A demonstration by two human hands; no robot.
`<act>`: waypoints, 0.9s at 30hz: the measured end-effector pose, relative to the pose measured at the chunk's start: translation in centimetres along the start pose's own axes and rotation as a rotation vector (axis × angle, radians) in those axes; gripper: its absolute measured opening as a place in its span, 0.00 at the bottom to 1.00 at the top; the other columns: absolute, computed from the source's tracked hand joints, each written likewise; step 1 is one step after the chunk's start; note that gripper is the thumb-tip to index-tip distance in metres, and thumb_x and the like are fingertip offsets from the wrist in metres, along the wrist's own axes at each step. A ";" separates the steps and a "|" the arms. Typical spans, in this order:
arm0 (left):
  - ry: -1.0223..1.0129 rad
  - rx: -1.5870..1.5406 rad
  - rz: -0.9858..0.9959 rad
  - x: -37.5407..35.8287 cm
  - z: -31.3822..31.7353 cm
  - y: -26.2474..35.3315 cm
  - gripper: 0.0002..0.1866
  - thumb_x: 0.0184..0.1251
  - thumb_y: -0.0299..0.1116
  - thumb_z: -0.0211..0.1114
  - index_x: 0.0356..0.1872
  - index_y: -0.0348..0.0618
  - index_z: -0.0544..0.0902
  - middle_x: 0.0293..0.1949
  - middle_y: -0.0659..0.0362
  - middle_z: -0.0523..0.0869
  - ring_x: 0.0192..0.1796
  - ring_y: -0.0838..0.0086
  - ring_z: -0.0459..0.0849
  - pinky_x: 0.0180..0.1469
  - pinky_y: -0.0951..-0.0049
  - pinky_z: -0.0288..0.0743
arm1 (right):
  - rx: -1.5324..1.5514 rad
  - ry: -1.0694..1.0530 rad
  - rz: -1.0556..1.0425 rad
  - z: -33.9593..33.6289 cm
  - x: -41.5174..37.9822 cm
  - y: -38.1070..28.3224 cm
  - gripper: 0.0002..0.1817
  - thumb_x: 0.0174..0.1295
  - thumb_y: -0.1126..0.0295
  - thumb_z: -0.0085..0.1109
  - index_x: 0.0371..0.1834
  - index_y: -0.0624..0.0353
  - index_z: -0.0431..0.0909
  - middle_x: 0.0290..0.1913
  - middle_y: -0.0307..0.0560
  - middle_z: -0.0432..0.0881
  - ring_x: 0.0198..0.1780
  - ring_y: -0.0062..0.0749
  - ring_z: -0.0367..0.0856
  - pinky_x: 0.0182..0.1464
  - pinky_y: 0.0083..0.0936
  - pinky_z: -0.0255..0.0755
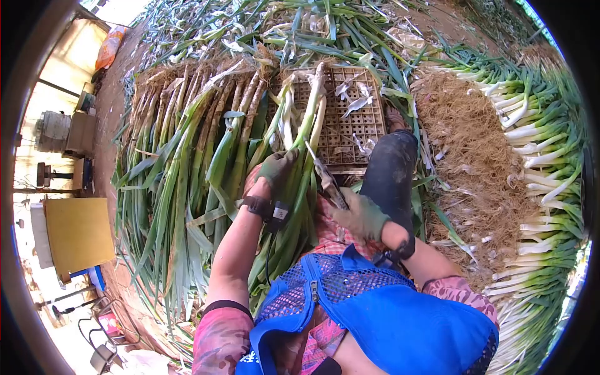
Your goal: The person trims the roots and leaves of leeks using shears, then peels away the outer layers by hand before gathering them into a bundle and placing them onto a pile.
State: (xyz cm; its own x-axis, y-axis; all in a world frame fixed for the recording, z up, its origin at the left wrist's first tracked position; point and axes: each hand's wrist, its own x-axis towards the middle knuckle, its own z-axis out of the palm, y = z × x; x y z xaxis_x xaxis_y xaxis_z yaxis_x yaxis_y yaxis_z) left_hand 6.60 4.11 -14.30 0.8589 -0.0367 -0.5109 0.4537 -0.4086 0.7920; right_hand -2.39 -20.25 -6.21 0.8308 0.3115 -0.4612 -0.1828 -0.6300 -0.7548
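My left hand [276,172], in a green glove, is closed round the green part of a leek [307,119] whose pale end points up over a yellow crate [350,128]. My right hand [360,214], gloved too, grips the handle of a bladed tool [328,178], perhaps a knife or shears. The tool's tip lies close beside the stalks, right of my left hand. Untrimmed leeks [187,125] with brown roots lie in a thick row at the left.
Cleaned leeks [550,162] with white ends line the right side, beside a heap of brown roots [465,144]. Leaf scraps [250,31] cover the ground at the top. My boot [390,172] stands near the crate. A yellow box [78,234] is at the far left.
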 end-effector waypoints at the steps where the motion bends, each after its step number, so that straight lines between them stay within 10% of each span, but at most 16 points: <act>1: 0.004 0.016 0.013 0.8 0.1 -0.7 0.27 0.69 0.59 0.57 0.49 0.45 0.85 0.42 0.39 0.86 0.41 0.50 0.86 0.47 0.59 0.78 | 0.070 0.004 -0.050 0.3 -0.5 0.6 0.30 0.57 0.47 0.61 0.54 0.60 0.75 0.42 0.65 0.83 0.46 0.55 0.83 0.50 0.41 0.74; 6: 0.152 0.683 0.056 -2.6 1.0 3.7 0.28 0.62 0.58 0.62 0.48 0.43 0.85 0.39 0.41 0.87 0.41 0.49 0.87 0.47 0.54 0.78 | -0.023 0.111 0.116 -2.5 6.6 1.6 0.31 0.56 0.46 0.57 0.51 0.63 0.75 0.41 0.65 0.83 0.47 0.54 0.84 0.52 0.42 0.75; 13: 0.196 0.759 0.107 -4.4 1.6 2.3 0.25 0.63 0.56 0.63 0.43 0.42 0.83 0.34 0.43 0.87 0.40 0.48 0.87 0.45 0.51 0.78 | -0.143 0.267 0.056 -5.5 20.3 4.7 0.28 0.52 0.50 0.59 0.41 0.70 0.79 0.36 0.63 0.85 0.33 0.48 0.86 0.41 0.40 0.78; 17: 0.144 0.813 0.064 -4.8 1.5 3.3 0.26 0.64 0.58 0.61 0.44 0.43 0.83 0.40 0.43 0.87 0.45 0.50 0.86 0.47 0.51 0.77 | -0.182 0.135 0.094 -5.1 17.5 3.2 0.37 0.53 0.45 0.58 0.53 0.70 0.78 0.47 0.70 0.84 0.50 0.57 0.85 0.53 0.42 0.77; 27: 0.099 0.839 -0.006 -7.2 1.9 5.3 0.28 0.65 0.60 0.57 0.47 0.44 0.83 0.48 0.46 0.85 0.50 0.54 0.86 0.52 0.55 0.77 | -0.294 0.222 0.138 -5.7 20.5 3.5 0.38 0.53 0.43 0.58 0.53 0.71 0.77 0.52 0.74 0.81 0.56 0.58 0.81 0.57 0.42 0.73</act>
State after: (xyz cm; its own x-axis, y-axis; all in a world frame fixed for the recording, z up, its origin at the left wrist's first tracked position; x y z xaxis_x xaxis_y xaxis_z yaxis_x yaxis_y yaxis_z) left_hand 2.38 0.46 -7.03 0.8917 0.0323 -0.4515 0.1654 -0.9517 0.2587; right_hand 17.04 -20.11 -15.62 0.9085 0.0685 -0.4122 -0.1687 -0.8423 -0.5119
